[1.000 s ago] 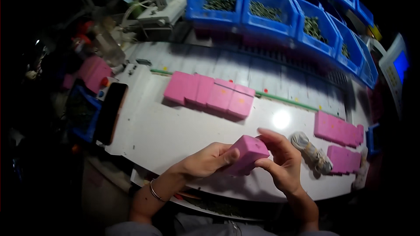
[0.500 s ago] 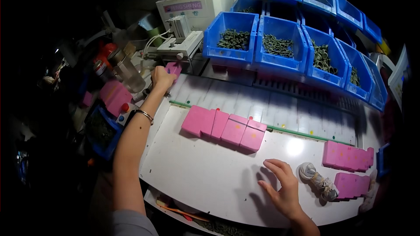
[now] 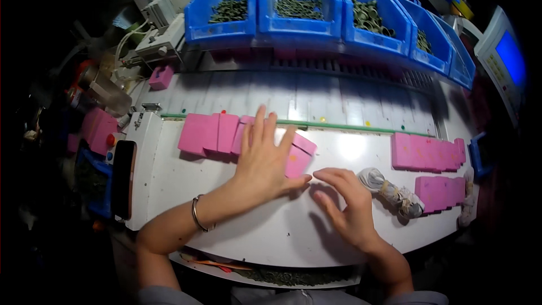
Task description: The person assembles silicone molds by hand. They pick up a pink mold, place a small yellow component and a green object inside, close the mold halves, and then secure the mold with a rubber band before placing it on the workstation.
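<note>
A row of pink blocks (image 3: 197,134) stands along the green strip on the white table (image 3: 237,231). My left hand (image 3: 262,161), with a metal bangle on its wrist, spreads its fingers over the right part of this row. The hand hides part of the blocks beneath it. The rightmost pink block (image 3: 297,161) leans askew beside the left fingers; whether they touch it I cannot tell. My right hand (image 3: 349,206) hovers near the left thumb, its thumb and fingers apart with nothing between them.
Two more rows of pink blocks (image 3: 420,152) sit at the right, near a tied grey cloth bundle (image 3: 395,192). Blue bins (image 3: 299,17) of small dark green pieces line the back. A single pink block (image 3: 161,78) stands below the white device. A phone (image 3: 124,181) lies on the left edge.
My left hand has come away from the pink block near the device to the row of blocks. The rightmost block is now askew. The view has shifted.
</note>
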`<state>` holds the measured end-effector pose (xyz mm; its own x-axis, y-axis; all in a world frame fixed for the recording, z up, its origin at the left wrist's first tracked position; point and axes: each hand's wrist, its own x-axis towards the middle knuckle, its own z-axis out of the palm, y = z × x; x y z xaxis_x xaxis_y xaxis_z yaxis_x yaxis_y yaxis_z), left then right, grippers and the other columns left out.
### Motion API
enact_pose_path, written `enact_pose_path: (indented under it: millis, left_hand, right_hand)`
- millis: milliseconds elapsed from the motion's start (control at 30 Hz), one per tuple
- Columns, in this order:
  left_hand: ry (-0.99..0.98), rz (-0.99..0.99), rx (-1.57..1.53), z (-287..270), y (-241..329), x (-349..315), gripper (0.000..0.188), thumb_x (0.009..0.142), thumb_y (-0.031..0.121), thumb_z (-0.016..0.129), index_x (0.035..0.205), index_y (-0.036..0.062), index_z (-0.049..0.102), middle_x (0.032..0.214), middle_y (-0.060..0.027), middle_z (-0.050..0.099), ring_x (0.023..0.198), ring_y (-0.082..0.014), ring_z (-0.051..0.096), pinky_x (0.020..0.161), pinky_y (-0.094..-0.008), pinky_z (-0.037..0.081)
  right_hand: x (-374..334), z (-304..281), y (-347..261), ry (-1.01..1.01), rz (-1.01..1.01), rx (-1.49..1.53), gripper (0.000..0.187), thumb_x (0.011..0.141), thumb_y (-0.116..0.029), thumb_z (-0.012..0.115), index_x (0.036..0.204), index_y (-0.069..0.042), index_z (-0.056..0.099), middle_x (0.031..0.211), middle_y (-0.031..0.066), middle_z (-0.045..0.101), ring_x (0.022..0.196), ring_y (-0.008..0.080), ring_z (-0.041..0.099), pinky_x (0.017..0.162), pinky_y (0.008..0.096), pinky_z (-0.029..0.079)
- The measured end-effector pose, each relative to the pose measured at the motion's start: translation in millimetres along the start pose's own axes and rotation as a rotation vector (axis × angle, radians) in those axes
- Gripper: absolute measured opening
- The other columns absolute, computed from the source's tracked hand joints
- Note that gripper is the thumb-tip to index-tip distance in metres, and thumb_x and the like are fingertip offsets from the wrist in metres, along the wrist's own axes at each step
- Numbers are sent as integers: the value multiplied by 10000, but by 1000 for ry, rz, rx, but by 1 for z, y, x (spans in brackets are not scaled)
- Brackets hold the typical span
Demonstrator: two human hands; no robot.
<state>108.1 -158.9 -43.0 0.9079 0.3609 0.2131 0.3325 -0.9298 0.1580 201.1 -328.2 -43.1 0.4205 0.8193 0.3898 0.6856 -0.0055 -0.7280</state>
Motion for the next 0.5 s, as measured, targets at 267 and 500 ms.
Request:
enact_pose_path:
  millis: [267,500]
  left_hand:
    - [-119,-143,-632,-10,32,-25,625,761,186,703,1260,-84,439,982,-147,536,1004,-251,542,872,-328,451]
    - [14,-314,-811,-19,45,-45,693,732,302,712,1244,-82,448,950,-165,525,801,-277,605,684,-360,504]
  right_hand:
    - [-4,11,-1,280,-26,-40,203,769,71,629,964,38,582,848,139,581,684,257,608,545,326,487]
    - [-10,9,-17,258,-215,-338,263,719,60,641,976,68,586,886,162,576,711,282,611,584,336,508]
